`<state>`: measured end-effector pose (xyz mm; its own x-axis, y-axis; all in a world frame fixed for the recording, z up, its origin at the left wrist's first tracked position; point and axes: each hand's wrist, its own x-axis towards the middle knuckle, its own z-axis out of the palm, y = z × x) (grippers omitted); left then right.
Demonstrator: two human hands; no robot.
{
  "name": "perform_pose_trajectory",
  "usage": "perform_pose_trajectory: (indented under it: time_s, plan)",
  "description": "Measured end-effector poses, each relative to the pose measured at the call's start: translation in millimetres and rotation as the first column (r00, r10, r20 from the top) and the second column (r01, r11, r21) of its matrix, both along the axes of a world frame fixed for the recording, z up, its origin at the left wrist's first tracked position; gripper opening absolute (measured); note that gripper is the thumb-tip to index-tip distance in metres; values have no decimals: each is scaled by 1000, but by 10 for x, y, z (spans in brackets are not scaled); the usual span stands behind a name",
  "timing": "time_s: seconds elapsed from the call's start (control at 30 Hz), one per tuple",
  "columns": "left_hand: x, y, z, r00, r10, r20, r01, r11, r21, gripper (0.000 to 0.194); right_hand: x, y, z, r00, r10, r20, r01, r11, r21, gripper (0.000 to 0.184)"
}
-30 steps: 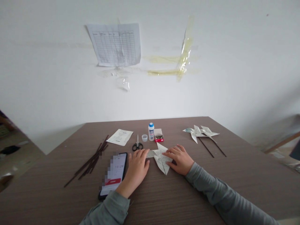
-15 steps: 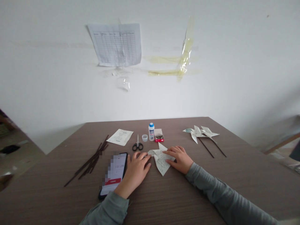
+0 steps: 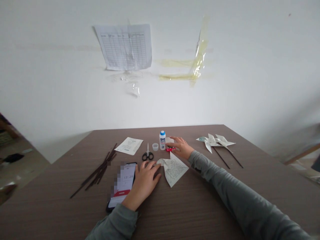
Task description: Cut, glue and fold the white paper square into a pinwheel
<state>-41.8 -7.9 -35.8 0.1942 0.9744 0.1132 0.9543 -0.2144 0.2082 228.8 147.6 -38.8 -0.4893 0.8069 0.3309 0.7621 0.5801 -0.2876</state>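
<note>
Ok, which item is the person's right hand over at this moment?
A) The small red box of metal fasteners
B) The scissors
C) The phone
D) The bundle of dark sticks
A: the right hand reaches beyond the folded paper, its fingers over the small red box of metal fasteners, beside the white bottle with a blue cap.

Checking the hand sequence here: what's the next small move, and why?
Probably lift one fastener from the small red box of metal fasteners with the right hand. Its fingers are already over the box, while the left hand rests on the folded paper pinwheel. No fastener is visible at that pinwheel's centre, though this view can't settle it.
</note>
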Motion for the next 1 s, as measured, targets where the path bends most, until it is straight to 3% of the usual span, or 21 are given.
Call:
perform_pose_trajectory:
  time_s: [0.3, 0.6, 1.0]
  plan:
    - [-27, -6, 33, 1000, 0, -20, -1, 1000, -17, 52, -359, 35, 265, 992, -15, 129, 26, 996, -83, 76]
    - [1, -50, 167, 999, -3, -34, 0, 997, -82, 54, -491, 24, 282, 990, -64, 125, 77, 992, -101, 84]
    - [2, -41, 129, 1000, 12, -15, -13, 998, -69, 53, -375, -32, 281, 999, -44, -25, 44, 999, 6, 89]
